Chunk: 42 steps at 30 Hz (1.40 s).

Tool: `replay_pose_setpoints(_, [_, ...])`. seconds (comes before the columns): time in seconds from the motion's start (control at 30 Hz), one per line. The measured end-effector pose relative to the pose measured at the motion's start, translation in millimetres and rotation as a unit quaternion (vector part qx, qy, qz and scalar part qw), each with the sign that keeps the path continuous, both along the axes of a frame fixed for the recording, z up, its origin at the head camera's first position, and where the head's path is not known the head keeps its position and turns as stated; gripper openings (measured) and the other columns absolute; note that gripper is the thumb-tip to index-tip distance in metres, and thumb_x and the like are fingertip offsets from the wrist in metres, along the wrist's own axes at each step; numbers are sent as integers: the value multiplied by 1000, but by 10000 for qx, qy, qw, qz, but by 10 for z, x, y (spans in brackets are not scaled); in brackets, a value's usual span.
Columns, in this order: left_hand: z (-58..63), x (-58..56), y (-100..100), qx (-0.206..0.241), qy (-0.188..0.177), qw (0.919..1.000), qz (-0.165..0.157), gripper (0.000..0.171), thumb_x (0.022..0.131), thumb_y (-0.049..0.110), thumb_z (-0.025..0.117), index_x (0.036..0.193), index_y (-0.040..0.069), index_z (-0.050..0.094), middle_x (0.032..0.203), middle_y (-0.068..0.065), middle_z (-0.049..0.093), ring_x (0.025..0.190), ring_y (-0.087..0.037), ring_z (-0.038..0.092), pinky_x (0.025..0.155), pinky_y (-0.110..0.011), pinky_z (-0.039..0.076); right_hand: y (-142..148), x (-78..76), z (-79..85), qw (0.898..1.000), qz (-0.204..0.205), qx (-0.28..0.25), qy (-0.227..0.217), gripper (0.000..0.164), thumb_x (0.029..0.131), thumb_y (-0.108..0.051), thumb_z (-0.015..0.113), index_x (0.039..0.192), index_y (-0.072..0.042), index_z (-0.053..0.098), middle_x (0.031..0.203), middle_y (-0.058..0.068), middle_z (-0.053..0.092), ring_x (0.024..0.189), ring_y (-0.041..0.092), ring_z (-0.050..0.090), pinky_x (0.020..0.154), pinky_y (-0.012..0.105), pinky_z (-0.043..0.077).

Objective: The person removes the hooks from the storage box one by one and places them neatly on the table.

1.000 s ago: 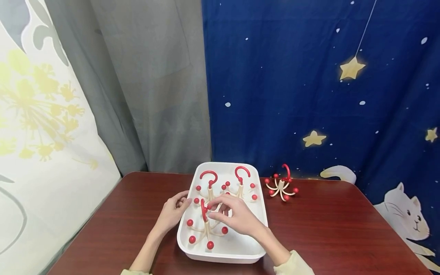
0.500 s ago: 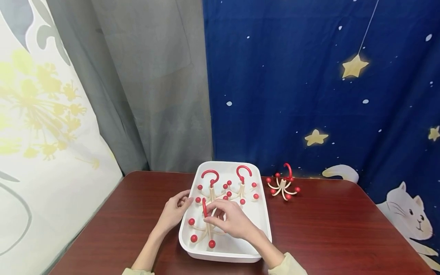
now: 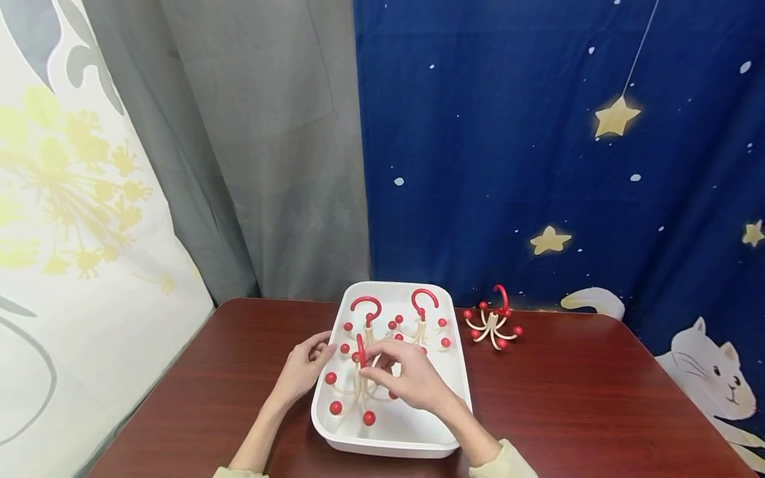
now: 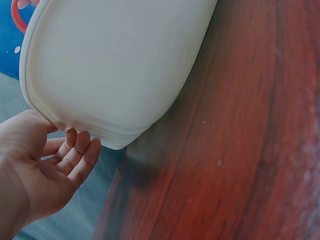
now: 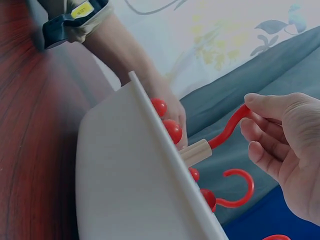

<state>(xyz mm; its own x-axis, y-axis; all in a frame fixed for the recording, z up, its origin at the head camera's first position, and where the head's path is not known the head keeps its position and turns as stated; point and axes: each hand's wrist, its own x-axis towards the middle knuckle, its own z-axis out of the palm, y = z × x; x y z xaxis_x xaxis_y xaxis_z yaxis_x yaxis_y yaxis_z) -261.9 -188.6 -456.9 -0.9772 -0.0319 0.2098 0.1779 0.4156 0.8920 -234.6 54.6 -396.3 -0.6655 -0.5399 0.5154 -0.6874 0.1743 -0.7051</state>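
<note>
Red hook (image 5: 229, 132): pinched in right fingers (image 5: 265, 135); seemingly light, stiff, slick; best held here.
Cream stem (image 5: 196, 153): just below right fingers, probably rigid.
White tray (image 3: 382, 447): gripped at rim by left fingers (image 4: 82, 160).

Cannot make out a single word, number or brand in any of the three views. Can spot just one label (image 5: 82, 9), small and yellow, in the right wrist view, fixed on the dark strap (image 5: 57, 32) worn at the cuff of the left forearm (image 5: 117, 47). Carries dark marks, but too small and blurred to read.
</note>
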Motion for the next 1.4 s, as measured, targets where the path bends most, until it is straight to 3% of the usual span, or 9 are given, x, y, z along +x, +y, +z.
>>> replay_pose_setpoints(0.4, [-12, 2, 2, 24, 104, 9999, -14, 35, 96, 10, 70, 128, -2, 64, 80, -5, 63, 70, -14, 56, 63, -23, 48, 191, 18, 150, 9985, -244, -360, 334, 15, 90, -15, 78, 103, -12, 73, 87, -6, 69, 75, 8, 63, 68, 26, 54])
replay_pose_setpoints(0.73, [11, 23, -2, 101, 12, 9999, -21, 37, 97, 14, 69, 130, -3, 63, 86, -11, 64, 71, -14, 53, 63, -23, 45, 532, 42, 290, 9930, -1103, -278, 317, 18, 88, -16, 79, 105, -11, 74, 89, -8, 70, 76, 9, 64, 69, 27, 53])
replay_pose_setpoints(0.97, [-1, 17, 5, 48, 6, 10000, -10, 37, 98, 14, 68, 130, -3, 63, 86, -11, 63, 72, -14, 52, 63, -23, 45, 821, -16, 302, 9917, -1180, -408, 319, 20, 90, -7, 76, 109, -9, 72, 97, -1, 73, 77, 13, 66, 68, 26, 53])
replay_pose_setpoints(1.3, [-23, 6, 7, -10, -6, 10000, 56, 36, 98, 13, 67, 131, -2, 63, 84, -11, 61, 71, -14, 51, 62, -23, 44, 1209, -42, 336, 9866, -1557, -374, 319, 19, 89, -4, 77, 106, -7, 72, 90, 0, 73, 73, 14, 68, 62, 27, 54])
replay_pose_setpoints(1.4, [-21, 6, 10, 12, 12, 10000, 54, 36, 98, 12, 67, 131, -3, 63, 84, -12, 61, 70, -14, 51, 62, -23, 43, 1330, -48, 332, 9867, -1545, -431, 249, 18, 89, -1, 75, 106, -5, 71, 92, 3, 74, 76, 16, 69, 65, 26, 55])
